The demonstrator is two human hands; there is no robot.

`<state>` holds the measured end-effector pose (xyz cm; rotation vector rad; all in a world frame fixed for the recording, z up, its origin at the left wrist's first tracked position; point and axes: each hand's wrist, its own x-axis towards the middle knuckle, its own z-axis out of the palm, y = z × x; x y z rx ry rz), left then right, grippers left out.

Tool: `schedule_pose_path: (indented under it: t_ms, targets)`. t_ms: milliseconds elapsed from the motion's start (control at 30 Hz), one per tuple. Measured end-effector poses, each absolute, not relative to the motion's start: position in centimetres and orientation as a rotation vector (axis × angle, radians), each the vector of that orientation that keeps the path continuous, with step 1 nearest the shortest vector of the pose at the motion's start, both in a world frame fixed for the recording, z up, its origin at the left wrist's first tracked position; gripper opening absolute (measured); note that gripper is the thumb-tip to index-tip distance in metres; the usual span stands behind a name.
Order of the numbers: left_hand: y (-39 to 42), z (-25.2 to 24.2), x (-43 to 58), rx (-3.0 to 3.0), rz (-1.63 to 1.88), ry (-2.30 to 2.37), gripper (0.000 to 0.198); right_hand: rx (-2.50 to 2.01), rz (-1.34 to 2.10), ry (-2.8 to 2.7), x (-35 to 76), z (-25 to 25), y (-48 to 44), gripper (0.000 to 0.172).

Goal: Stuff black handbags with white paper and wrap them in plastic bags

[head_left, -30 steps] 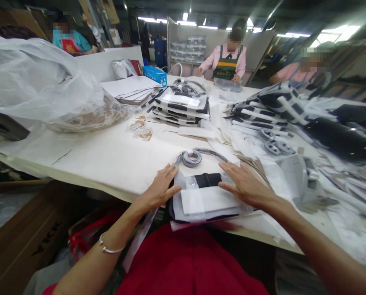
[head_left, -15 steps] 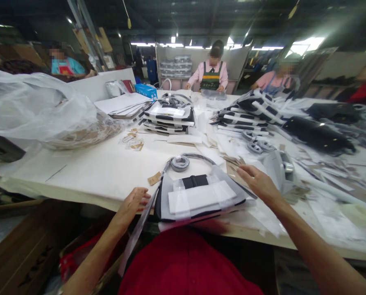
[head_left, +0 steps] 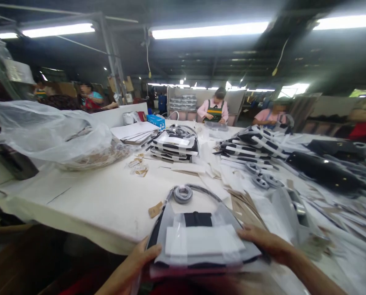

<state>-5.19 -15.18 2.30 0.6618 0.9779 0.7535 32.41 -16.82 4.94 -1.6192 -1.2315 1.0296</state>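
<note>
A black handbag (head_left: 198, 220) lies in front of me at the table's near edge, its front covered with grey sheeting and a white padding strip (head_left: 201, 240) under clear tape. Its handle arches away from me, with a wrapped grey coil (head_left: 183, 194) inside the curve. A brown tag (head_left: 155, 209) rests beside the bag's upper left side. My left hand (head_left: 146, 255) grips the lower left side, thumb on the front and fingers hidden behind. On the right side, my right hand (head_left: 259, 239) is closed on the bag, its thumb in front and the other fingers mostly out of sight.
Wrapped bags (head_left: 175, 146) are stacked farther back, with another pile (head_left: 253, 143) to their right. A tape dispenser (head_left: 293, 213) stands at right. A large clear plastic bag (head_left: 56, 135) sits at left. Across the table a person (head_left: 215, 107) handles a clear package.
Both hands, apart from the bag's sides before, have closed on it from left and right. The view has tilted up, so the bag sits lower in the picture.
</note>
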Motion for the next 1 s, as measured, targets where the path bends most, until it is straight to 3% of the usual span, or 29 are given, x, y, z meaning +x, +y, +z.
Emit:
schedule_pose_path:
  t_ms: [133, 267, 533, 700, 833, 1000]
  targets:
    - [-14.3, 1.9, -6.3, 0.678, 0.832, 0.924, 0.091, -1.569, 1.45, -1.119, 30.3, 5.4, -18.2, 0.049]
    - [-12.5, 3.2, -7.7, 0.791, 0.919, 0.96, 0.088, -1.563, 1.35, -1.005, 29.0, 5.6, -17.1, 0.063]
    - [0.8, 13.7, -8.3, 1.191, 1.011, 0.788, 0.081, -1.451, 0.823, -1.024, 28.1, 14.4, -5.3, 0.038]
    - [10.6, 18.3, -7.8, 1.192, 1.466, 0.661, 0.057, -1.082, 0.657, -0.938, 27.0, 20.2, 7.2, 0.037]
    - [13.3, 12.0, -6.7, 0.879, 1.701, 0.848, 0.046, -1.165, 0.512, -1.044, 26.3, 20.4, 17.5, 0.036]
    - [11.8, -0.8, -3.5, 0.976, 1.343, 1.287, 0.062, -1.493, 0.345, -1.102, 26.6, 15.8, 25.5, 0.038]
